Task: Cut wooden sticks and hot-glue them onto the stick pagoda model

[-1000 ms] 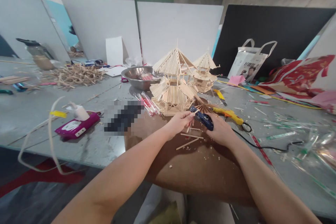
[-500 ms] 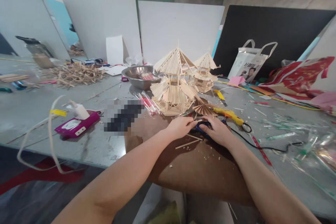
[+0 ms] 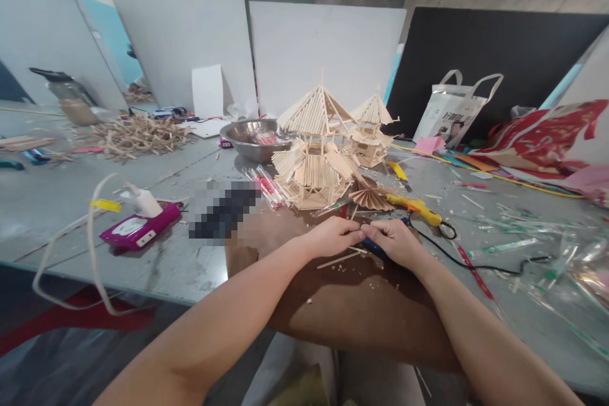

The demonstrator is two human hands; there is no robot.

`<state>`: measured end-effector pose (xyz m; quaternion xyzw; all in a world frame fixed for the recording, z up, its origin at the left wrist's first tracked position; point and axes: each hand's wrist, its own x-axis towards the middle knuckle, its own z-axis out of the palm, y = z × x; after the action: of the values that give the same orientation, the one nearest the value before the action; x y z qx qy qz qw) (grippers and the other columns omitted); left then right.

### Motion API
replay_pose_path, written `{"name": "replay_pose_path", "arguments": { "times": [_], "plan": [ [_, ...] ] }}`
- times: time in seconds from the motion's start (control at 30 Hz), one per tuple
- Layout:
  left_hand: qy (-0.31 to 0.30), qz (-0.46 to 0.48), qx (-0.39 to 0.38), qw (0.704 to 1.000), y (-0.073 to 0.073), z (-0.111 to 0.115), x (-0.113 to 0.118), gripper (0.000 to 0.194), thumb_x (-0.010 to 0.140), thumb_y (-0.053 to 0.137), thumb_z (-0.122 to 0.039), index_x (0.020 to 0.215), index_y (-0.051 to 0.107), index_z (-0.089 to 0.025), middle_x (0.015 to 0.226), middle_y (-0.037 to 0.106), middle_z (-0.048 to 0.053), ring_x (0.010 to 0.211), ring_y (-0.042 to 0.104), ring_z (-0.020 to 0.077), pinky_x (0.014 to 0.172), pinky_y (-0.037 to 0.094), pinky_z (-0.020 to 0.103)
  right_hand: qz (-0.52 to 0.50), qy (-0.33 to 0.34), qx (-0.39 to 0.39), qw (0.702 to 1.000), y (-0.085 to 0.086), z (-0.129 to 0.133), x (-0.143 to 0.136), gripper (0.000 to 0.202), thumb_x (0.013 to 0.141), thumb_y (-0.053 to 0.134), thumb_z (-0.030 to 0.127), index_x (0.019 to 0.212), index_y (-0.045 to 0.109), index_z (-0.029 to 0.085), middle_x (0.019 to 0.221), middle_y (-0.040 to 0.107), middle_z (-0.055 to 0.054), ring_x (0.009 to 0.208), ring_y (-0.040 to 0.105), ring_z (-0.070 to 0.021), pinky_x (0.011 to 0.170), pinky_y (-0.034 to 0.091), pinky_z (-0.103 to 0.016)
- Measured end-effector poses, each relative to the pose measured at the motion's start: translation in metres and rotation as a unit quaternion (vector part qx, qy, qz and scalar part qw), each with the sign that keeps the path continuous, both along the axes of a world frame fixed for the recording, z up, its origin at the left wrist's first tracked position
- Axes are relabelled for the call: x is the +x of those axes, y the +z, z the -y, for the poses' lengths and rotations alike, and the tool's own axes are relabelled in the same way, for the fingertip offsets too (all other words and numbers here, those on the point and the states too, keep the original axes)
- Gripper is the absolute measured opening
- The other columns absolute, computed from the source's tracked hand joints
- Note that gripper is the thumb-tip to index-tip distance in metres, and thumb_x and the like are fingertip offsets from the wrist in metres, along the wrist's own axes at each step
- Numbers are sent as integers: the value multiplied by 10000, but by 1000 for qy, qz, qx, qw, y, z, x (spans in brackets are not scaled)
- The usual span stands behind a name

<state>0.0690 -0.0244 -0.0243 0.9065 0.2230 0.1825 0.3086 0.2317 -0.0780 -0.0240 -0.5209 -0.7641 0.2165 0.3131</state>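
Observation:
My left hand [image 3: 335,235] and my right hand [image 3: 392,241] meet at the fingertips over a brown sheet [image 3: 352,317]. Both have their fingers closed, pinching something too small to make out. A dark blue tool [image 3: 375,248] lies under my right hand, mostly covered by it. Thin wooden sticks [image 3: 340,258] rest on the sheet beside my left hand. Just beyond my hands stands a wooden stick pavilion [image 3: 316,171] with a pointed roof, and a smaller one [image 3: 372,130] is behind it. A brown pleated paper fan [image 3: 371,195] lies near its base.
A yellow glue gun [image 3: 419,208] with a black cable lies right of my hands. Left are a purple power strip [image 3: 140,226] and a stick pile [image 3: 143,134]. A metal bowl [image 3: 254,149] stands behind; plastic wrappers [image 3: 514,244] are scattered right.
My hands have come together at the fingertips, and the fingers of my right hand have curled in. The blue tool is now more covered.

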Motion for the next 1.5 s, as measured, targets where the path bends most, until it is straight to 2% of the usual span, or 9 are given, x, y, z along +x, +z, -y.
{"name": "replay_pose_path", "arguments": {
  "times": [0.13, 0.3, 0.6, 0.83, 1.5],
  "plan": [
    [-17, 15, -62, 998, 1, 1, 0, 409, 772, 318, -482, 572, 418, -140, 513, 284, -49, 498, 268, 65, 461, 239, 185, -81, 32, -39, 995, 4, 4, -5, 373, 807, 311, 426, 555, 405, 167, 536, 321, 39, 507, 316, -77, 480, 261, -206],
    [-42, 41, -114, 992, 3, 3, -1, 414, 759, 331, -501, 563, 387, -141, 522, 244, -50, 504, 247, 64, 456, 226, 187, -126, 23, -38, 991, 5, 8, -10, 370, 814, 302, 407, 517, 304, 186, 501, 270, 51, 463, 240, -70, 447, 225, -216],
    [-42, 45, -123, 990, 1, 0, -1, 426, 755, 346, -502, 636, 477, -114, 541, 272, -48, 514, 247, 62, 476, 252, 189, -157, 1, -31, 987, -1, 6, -13, 383, 814, 300, 408, 498, 288, 191, 470, 287, 54, 447, 258, -70, 433, 218, -222],
    [-42, 57, -138, 988, 1, 0, 0, 423, 751, 361, -499, 632, 481, -112, 542, 273, -48, 512, 244, 61, 472, 247, 190, -197, -12, -35, 980, -7, 4, -14, 387, 803, 323, 420, 492, 288, 193, 460, 276, 57, 432, 251, -69, 422, 215, -224],
    [-33, 71, -150, 986, 3, 3, 1, 411, 753, 370, -484, 606, 469, -114, 508, 297, -54, 488, 274, 54, 450, 236, 185, -271, -18, -59, 961, -10, 4, -17, 397, 786, 354, 431, 475, 283, 194, 439, 243, 66, 414, 232, -63, 405, 198, -222]
  ]
}}
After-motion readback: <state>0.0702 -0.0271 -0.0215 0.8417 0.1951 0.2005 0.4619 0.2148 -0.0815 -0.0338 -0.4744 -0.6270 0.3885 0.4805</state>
